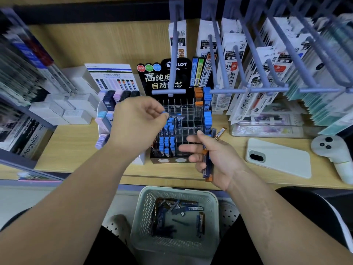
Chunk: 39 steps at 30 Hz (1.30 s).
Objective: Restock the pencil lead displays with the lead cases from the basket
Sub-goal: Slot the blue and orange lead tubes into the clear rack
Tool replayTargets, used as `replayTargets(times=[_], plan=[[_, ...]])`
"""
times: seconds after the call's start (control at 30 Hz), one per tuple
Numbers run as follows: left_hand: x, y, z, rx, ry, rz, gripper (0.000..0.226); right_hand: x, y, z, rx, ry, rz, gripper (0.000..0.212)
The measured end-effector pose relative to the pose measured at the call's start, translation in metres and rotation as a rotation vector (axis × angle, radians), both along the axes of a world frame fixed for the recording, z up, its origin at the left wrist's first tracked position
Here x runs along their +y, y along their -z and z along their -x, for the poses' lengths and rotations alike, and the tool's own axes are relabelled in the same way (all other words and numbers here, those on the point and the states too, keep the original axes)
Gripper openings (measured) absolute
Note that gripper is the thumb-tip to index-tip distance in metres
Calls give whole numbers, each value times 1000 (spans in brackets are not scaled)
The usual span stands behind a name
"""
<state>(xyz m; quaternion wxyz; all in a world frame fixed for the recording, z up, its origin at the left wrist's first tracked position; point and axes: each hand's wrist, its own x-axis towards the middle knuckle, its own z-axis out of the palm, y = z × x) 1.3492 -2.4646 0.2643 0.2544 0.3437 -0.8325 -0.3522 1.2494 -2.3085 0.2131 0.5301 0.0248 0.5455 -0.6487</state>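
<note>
Lead cases lie piled in the near basket, too tangled to count. One blue-capped case is pinched in the left grip over the black display on the bench. The right grip holds about three more. One phone lies right; peg hooks overhang the display.

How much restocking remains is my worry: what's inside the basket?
Loose lead cases lie scattered in the basket, mostly dark blue, a few orange-brown, with bare bottom showing between them. Piled cases at the left cover whatever lies beneath, so no exact count.
</note>
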Motion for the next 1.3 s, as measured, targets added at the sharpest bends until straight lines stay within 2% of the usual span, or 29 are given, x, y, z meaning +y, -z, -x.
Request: replayTargets(times=[0.07, 0.2, 0.3, 0.47, 0.7, 0.87, 1.3], plan=[[-5, -4, 9, -92, 53, 106, 27, -1, -1, -1, 1, -7, 12, 33], [-13, -10, 24, -245, 109, 187, 11, -1, -1, 0, -8, 0, 24, 33], [-16, -21, 31, -313, 121, 236, 11, 0, -1, 1, -12, 2, 30, 33], [-20, -32, 35, -313, 114, 181, 6, 0, 0, 1, -6, -10, 36, 30], [-21, -17, 42, -449, 191, 243, 10, -2, 0, 0, -6, -15, 49, 26], [-22, -4, 49, -402, 206, 300, 6, -2, 1, 1, -2, -17, 57, 24], [-22, 11, 52, -500, 318, 414, 8, -2, 2, 0, 10, -16, 66, 23]])
